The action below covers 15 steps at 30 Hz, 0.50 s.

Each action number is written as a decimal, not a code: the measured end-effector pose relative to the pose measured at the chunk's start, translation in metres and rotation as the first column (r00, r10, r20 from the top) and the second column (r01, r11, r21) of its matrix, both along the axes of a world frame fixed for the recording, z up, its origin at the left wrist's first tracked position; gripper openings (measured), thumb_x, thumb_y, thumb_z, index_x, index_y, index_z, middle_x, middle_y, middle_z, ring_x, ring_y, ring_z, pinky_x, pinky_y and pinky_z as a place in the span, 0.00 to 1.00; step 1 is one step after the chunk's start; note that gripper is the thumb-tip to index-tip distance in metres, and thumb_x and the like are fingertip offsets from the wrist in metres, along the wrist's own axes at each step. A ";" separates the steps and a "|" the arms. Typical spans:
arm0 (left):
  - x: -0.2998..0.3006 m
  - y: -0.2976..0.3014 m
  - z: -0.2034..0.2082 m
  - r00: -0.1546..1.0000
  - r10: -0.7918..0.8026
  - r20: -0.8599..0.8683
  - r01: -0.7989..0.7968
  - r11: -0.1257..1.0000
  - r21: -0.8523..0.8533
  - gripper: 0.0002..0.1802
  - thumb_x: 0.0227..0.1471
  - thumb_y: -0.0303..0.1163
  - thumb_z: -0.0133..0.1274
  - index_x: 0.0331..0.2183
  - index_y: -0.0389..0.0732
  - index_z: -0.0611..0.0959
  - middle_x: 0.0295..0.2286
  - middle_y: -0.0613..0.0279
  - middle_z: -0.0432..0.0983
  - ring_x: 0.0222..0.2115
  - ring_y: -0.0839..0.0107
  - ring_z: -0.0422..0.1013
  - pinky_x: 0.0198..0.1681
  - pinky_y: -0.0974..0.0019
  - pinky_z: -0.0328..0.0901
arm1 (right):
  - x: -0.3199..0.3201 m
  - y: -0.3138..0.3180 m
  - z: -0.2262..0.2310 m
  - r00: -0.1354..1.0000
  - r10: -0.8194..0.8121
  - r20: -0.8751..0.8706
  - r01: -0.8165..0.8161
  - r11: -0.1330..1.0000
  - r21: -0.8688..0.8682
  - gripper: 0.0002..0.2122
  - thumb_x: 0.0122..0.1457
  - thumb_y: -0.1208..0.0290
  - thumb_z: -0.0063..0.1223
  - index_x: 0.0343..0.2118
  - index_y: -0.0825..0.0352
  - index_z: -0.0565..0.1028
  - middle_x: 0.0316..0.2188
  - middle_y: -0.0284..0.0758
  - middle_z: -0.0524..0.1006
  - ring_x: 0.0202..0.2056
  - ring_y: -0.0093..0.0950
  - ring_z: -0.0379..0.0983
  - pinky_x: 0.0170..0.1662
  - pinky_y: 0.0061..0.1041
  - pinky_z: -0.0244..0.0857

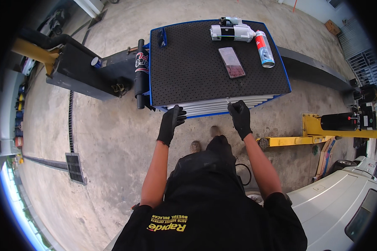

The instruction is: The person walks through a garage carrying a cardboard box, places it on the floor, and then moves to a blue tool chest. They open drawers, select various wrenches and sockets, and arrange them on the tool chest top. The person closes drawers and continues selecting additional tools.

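Observation:
Both my hands wear black gloves and are held in front of a blue-framed tool cabinet [184, 90] with silver drawer fronts [201, 108]. My right hand [240, 119] has its fingers pinched together at the cabinet's top front edge, by a small metallic piece that may be a key. What lies between those fingertips is too small to make out. Near the left end of the drawers is my left hand [171, 124], fingers apart and holding nothing. On the black perforated mat lie a phone [231, 62], a spray can [264, 49], a silver starter motor [231, 32] and dark glasses [162, 37].
A black padded cylinder [141, 74] runs along the cabinet's left side. Lift posts flank it, with a black base [83, 69] at left and a yellow lift arm [295, 141] at right. A pale vehicle [335, 201] stands at lower right. A drain grate [75, 167] lies in the floor.

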<state>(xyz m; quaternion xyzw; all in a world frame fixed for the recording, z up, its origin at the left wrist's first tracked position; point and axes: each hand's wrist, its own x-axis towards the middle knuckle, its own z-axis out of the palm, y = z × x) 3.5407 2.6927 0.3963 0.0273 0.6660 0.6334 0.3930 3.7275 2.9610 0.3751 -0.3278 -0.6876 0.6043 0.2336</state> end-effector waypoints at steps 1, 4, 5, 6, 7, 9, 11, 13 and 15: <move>-0.003 -0.007 -0.007 0.997 0.049 0.059 -0.051 0.998 0.029 0.38 0.70 0.60 0.48 0.59 0.32 0.78 0.51 0.48 0.82 0.46 0.63 0.80 0.51 0.62 0.75 | 0.001 -0.004 -0.006 0.998 -0.041 0.038 0.041 0.999 0.013 0.09 0.67 0.72 0.63 0.30 0.67 0.75 0.24 0.29 0.77 0.26 0.17 0.69 0.31 0.24 0.65; -0.011 -0.017 -0.013 0.976 0.153 0.158 -0.162 0.986 0.048 0.42 0.69 0.62 0.48 0.63 0.31 0.73 0.56 0.46 0.78 0.51 0.61 0.78 0.55 0.59 0.73 | 0.003 -0.012 -0.012 0.988 -0.087 -0.130 0.043 0.950 -0.308 0.05 0.69 0.73 0.59 0.37 0.69 0.77 0.30 0.34 0.81 0.31 0.24 0.77 0.38 0.27 0.72; -0.010 -0.018 -0.012 0.964 0.186 0.189 -0.197 0.980 0.040 0.42 0.69 0.62 0.48 0.63 0.31 0.72 0.56 0.46 0.78 0.52 0.61 0.78 0.56 0.59 0.72 | 0.004 -0.015 -0.010 0.969 -0.111 -0.223 -0.004 0.889 -0.458 0.05 0.70 0.72 0.57 0.40 0.70 0.77 0.34 0.37 0.82 0.36 0.27 0.79 0.43 0.30 0.74; -0.007 -0.018 -0.007 0.987 0.106 0.122 -0.115 0.991 0.065 0.41 0.70 0.60 0.48 0.63 0.32 0.73 0.56 0.47 0.78 0.52 0.62 0.78 0.57 0.59 0.71 | 0.004 -0.017 -0.006 0.960 -0.154 -0.236 -0.024 0.791 -0.612 0.06 0.71 0.72 0.55 0.43 0.71 0.78 0.39 0.40 0.83 0.40 0.30 0.81 0.47 0.32 0.75; -0.002 -0.016 -0.001 0.998 0.031 0.062 -0.035 0.997 0.068 0.39 0.70 0.59 0.48 0.62 0.32 0.74 0.55 0.49 0.79 0.52 0.62 0.78 0.57 0.59 0.71 | 0.007 -0.021 0.001 0.952 -0.234 -0.197 0.004 0.654 -0.757 0.08 0.72 0.72 0.53 0.46 0.72 0.78 0.43 0.42 0.84 0.44 0.34 0.83 0.52 0.34 0.77; 0.014 -0.011 0.016 0.989 -0.140 -0.050 0.143 0.988 0.062 0.31 0.72 0.51 0.48 0.60 0.34 0.76 0.53 0.53 0.80 0.51 0.64 0.79 0.56 0.60 0.71 | 0.012 -0.031 0.017 0.910 -0.166 -0.379 -0.224 0.573 -0.788 0.12 0.73 0.71 0.48 0.52 0.73 0.76 0.50 0.45 0.81 0.52 0.38 0.80 0.59 0.38 0.74; 0.041 0.006 0.036 0.932 -0.232 -0.277 0.260 0.963 0.070 0.22 0.71 0.42 0.52 0.55 0.35 0.81 0.46 0.57 0.83 0.44 0.70 0.80 0.48 0.66 0.73 | 0.013 -0.044 0.036 0.863 -0.161 -0.478 -0.342 0.510 -0.789 0.14 0.74 0.71 0.46 0.55 0.75 0.75 0.55 0.48 0.80 0.57 0.41 0.79 0.63 0.40 0.73; 0.062 0.018 0.062 0.866 -0.285 -0.410 0.300 0.954 -0.030 0.17 0.69 0.38 0.56 0.50 0.35 0.83 0.38 0.61 0.83 0.36 0.76 0.79 0.40 0.69 0.72 | 0.011 -0.057 0.055 0.824 -0.177 -0.537 -0.399 0.491 -0.774 0.16 0.74 0.72 0.46 0.58 0.76 0.74 0.57 0.49 0.79 0.58 0.41 0.78 0.64 0.40 0.72; 0.081 0.026 0.085 0.820 -0.182 -0.543 0.251 0.966 0.055 0.14 0.65 0.36 0.61 0.44 0.35 0.83 0.30 0.65 0.81 0.28 0.79 0.76 0.31 0.70 0.70 | 0.007 -0.068 0.074 0.813 -0.221 -0.539 -0.382 0.496 -0.780 0.17 0.74 0.72 0.46 0.59 0.78 0.73 0.57 0.49 0.78 0.59 0.41 0.77 0.65 0.40 0.72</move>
